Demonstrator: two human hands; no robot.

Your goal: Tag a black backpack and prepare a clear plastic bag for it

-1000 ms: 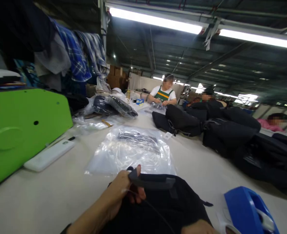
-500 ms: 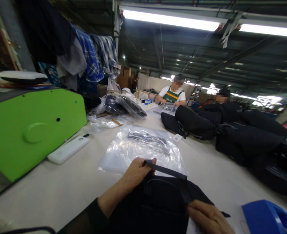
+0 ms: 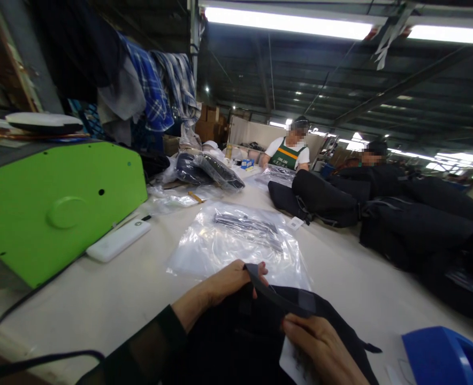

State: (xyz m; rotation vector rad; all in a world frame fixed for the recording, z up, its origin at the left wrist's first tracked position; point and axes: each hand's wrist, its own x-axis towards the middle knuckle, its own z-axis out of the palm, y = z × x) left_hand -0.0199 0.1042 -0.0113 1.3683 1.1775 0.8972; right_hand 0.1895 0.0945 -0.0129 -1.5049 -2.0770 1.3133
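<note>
A black bag lies at the front of the table, right before me. My left hand is closed around one end of its black strap, lifting it off the bag. Lower down, my right hand pinches at the strap's other side. A white tag hangs under the right fingers and moves with that hand; whether the fingertips also grip the strap is hard to see. Beyond the bag, clear plastic bags with dark printing lie flat.
A green machine and a white oblong device are on the left. Several black bags are heaped at the right. A blue tape-dispenser-like object sits front right. A co-worker in a green apron stands across the table.
My right hand has moved left and slightly up, toward my left hand, bringing the white tag more into view. The strap, taut before, now sags. The view has shifted slightly.
</note>
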